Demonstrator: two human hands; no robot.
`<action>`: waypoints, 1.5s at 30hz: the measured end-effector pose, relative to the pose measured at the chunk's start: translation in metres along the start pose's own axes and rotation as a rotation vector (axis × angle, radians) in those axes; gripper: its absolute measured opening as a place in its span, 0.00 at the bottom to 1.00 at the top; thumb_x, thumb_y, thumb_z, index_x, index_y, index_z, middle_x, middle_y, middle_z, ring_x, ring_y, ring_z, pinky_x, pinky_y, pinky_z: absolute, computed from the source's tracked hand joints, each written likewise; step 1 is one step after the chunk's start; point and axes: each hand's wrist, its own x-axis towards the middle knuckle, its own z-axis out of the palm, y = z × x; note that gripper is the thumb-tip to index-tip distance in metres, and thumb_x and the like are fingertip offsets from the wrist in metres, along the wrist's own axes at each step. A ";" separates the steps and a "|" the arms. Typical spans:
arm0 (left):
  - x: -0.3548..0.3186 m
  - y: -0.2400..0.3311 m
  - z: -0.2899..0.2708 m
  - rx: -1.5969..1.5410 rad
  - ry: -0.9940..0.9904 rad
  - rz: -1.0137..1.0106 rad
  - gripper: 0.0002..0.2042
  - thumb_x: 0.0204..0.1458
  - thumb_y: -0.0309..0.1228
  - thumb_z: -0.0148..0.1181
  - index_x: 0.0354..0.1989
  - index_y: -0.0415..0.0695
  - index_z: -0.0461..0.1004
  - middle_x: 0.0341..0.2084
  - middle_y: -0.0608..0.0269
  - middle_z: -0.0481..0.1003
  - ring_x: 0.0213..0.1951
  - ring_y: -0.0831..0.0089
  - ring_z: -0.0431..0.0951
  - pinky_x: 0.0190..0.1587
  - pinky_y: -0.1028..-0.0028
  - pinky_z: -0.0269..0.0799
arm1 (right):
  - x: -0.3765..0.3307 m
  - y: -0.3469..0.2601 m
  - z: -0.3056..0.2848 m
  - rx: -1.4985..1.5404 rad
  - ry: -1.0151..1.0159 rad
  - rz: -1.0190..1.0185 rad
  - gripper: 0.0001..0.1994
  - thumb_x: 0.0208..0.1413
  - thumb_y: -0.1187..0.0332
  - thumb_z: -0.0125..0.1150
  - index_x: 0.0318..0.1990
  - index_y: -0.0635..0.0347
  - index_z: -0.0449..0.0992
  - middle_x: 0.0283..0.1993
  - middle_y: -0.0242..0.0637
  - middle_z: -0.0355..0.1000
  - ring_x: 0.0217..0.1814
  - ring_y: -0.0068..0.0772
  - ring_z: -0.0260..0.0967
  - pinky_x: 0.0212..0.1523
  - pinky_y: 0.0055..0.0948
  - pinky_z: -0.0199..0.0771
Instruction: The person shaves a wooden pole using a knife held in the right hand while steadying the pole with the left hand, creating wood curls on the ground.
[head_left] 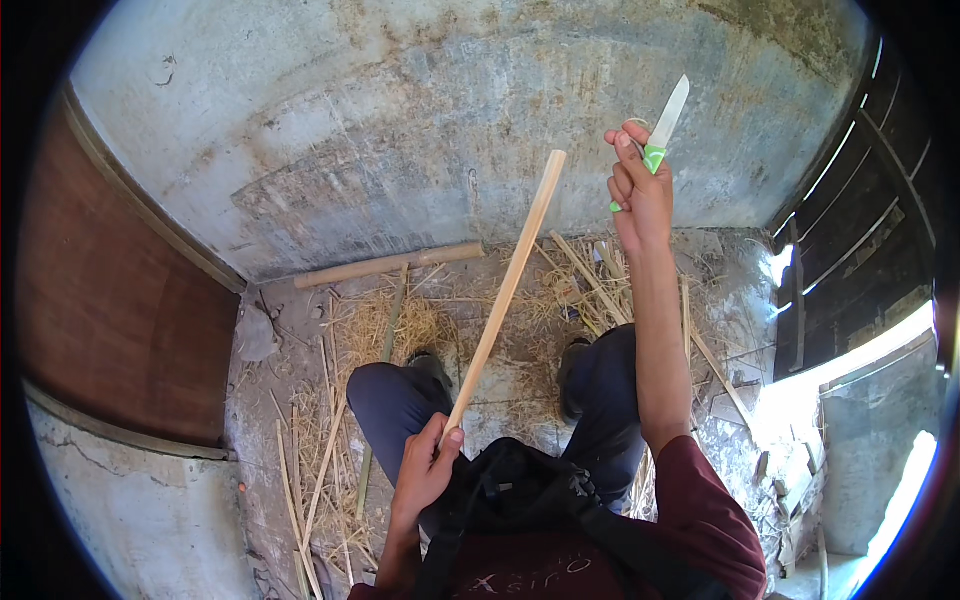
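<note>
A long, pale strip of bamboo or wood (508, 290) slants up and away from my lap. My left hand (425, 465) is closed round its near end, by my left knee. Raised at the right, my right hand (640, 190) grips a knife (670, 113) by its green handle, the bare blade pointing up and away. The blade is apart from the strip, to the right of the strip's far end. A thin curl of something pale shows at the right fingertips; what it is I cannot make out.
Pale shavings (400, 325) and loose strips (325, 460) litter the floor round my feet. A thick pole (390, 265) lies along the stained wall (400, 130). A brown door panel (125, 290) stands at the left, dark boards (860, 220) at the right.
</note>
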 end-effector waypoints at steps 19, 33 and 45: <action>0.047 0.011 0.000 -0.049 -0.075 -0.018 0.18 0.77 0.40 0.53 0.35 0.39 0.68 0.18 0.66 0.70 0.19 0.78 0.75 0.23 0.72 0.71 | -0.029 0.038 -0.004 -0.418 -0.194 0.212 0.19 0.73 0.57 0.63 0.63 0.59 0.79 0.41 0.39 0.86 0.21 0.11 0.58 0.23 0.20 0.57; 0.081 0.041 -0.002 0.105 -0.251 -0.060 0.13 0.77 0.38 0.53 0.43 0.41 0.67 0.19 0.69 0.69 0.20 0.81 0.74 0.25 0.76 0.69 | -0.025 0.057 -0.018 -0.149 -0.239 0.362 0.21 0.73 0.64 0.63 0.69 0.63 0.75 0.48 0.43 0.85 0.18 0.08 0.47 0.20 0.18 0.46; 0.075 0.038 0.005 -0.445 -0.223 -0.173 0.24 0.80 0.52 0.41 0.43 0.43 0.72 0.24 0.76 0.59 0.24 0.87 0.53 0.24 0.81 0.50 | -0.050 0.051 0.007 -0.321 -0.215 0.065 0.20 0.78 0.57 0.51 0.69 0.56 0.65 0.36 0.35 0.76 0.21 0.12 0.48 0.24 0.20 0.48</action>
